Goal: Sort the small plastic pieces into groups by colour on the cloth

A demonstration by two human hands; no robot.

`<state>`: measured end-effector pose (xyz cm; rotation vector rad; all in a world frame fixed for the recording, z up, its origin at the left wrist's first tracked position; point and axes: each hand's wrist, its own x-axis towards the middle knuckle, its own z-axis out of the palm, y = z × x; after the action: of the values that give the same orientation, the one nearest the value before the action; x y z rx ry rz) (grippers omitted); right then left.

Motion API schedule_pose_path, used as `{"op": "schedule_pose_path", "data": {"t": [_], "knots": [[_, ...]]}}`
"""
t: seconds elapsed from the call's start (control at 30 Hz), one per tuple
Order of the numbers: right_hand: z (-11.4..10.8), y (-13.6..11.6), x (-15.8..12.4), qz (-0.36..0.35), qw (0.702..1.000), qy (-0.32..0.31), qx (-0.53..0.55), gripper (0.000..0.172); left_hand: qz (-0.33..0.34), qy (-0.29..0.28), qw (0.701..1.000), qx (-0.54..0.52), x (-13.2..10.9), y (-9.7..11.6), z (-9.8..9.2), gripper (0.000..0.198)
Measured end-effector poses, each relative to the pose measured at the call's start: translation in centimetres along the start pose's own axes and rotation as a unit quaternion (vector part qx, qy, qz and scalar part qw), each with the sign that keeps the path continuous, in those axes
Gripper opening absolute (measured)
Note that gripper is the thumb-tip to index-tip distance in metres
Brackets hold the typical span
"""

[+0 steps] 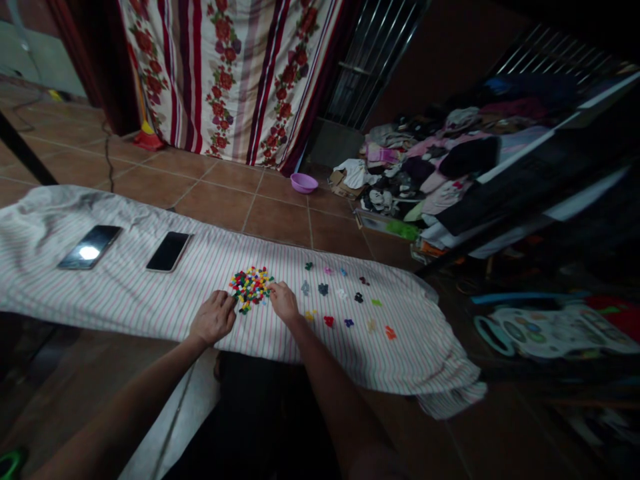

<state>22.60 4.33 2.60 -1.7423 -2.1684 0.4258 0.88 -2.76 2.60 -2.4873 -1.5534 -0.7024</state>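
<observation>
A pile of small, mixed-colour plastic pieces (251, 287) lies on a striped cloth (210, 260). At the pile's left edge rests my left hand (214, 317), palm down, fingers loosely bent and thumb apart, with nothing visible in it. My right hand (284, 301) touches the right edge, thumb and fingers pinched together; whatever is between them is too small to make out. Further right, small single-colour groups sit in rows, among them dark grey pieces (323, 289), white pieces (342, 293), red pieces (329, 321), yellow pieces (311, 315) and orange pieces (390, 332).
Two phones lie left of the pile: a black phone (169, 252) and one reflecting a bright light, the farther phone (90, 248). Beyond the cloth, a purple basin (304, 183) stands on the tiled floor near a floral curtain (225, 80). Heaped clothes (415, 160) fill the right background.
</observation>
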Motion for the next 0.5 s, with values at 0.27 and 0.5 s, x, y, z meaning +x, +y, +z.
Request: {"op": "schedule_pose_path", "data": {"t": [0.27,0.5], "knots": [[0.62,0.10,-0.40,0.001,0.999,0.031,0.023,0.022,0.009,0.003,1.000,0.024,-0.14,-0.06,0.02,0.015],[0.41,0.33,-0.75,0.007,0.997,0.055,0.051,0.015,0.025,0.002,0.999,0.033,-0.15,-0.19,0.09,0.016]]}}
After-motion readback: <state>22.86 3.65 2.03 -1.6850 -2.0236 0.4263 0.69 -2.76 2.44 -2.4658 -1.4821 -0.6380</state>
